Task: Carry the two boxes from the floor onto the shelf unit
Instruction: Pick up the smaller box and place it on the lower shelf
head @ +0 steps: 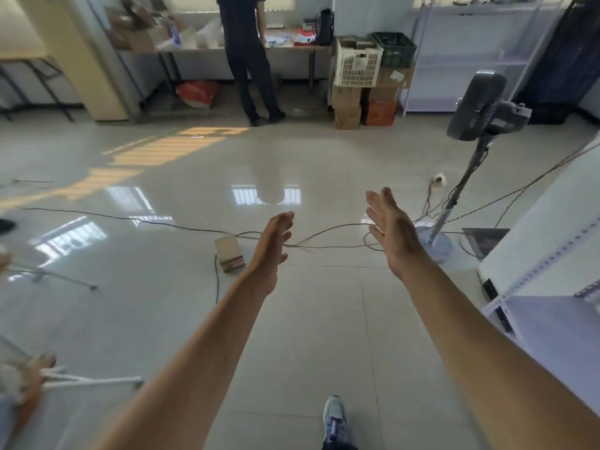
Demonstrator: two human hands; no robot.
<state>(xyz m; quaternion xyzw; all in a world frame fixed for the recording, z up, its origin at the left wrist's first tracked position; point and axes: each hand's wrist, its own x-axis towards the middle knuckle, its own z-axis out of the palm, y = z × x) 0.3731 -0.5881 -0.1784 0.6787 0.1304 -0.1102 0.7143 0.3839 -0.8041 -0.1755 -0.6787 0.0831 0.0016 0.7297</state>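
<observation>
Both my arms reach forward over the tiled floor with palms facing each other. My left hand (272, 248) and my right hand (391, 230) are open and hold nothing. A small cardboard box (230, 253) lies on the floor just left of my left hand, beside a tangle of cables. A white metal shelf unit (552, 306) stands at the right edge, its lower shelf bare. Stacked cardboard boxes (363, 105) stand against the far wall. No second small box shows near my hands.
Cables (324, 241) run across the floor ahead. A standing fan (477, 108) is on the right, its base near the shelf. A person in dark clothes (248, 60) stands at a far table. Tripod legs (91, 381) lie at the left. My shoe (334, 420) is below.
</observation>
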